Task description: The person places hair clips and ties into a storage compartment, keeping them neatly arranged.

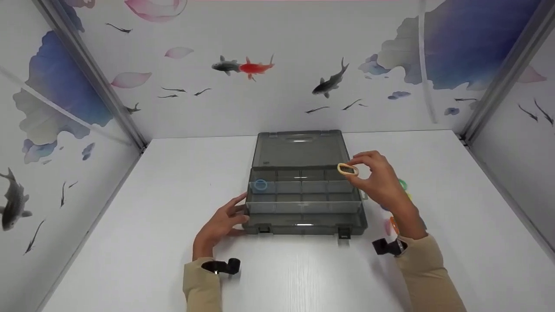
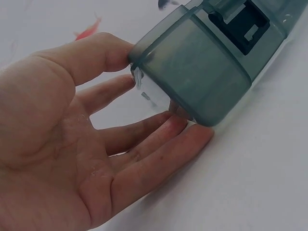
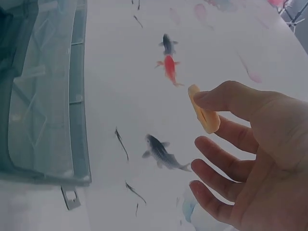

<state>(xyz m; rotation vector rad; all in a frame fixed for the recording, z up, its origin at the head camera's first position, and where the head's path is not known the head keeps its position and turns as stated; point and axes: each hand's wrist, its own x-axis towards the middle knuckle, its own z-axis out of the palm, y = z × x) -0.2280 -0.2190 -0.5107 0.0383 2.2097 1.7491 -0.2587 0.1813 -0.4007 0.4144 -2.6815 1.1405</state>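
My right grip (image 1: 379,182) pinches a yellow band (image 3: 202,109) at the open box's (image 1: 303,230) two o'clock; it looks light and bendy, best held by its rim. My left grip (image 1: 222,223), fingers apart, touches the box at eight o'clock.

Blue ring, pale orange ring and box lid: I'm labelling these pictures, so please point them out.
Blue ring (image 1: 260,190): head view, on its lower rim.
Pale orange ring (image 3: 210,116): right wrist view, on its band.
Box lid (image 1: 299,154): head view, near the middle of its panel.
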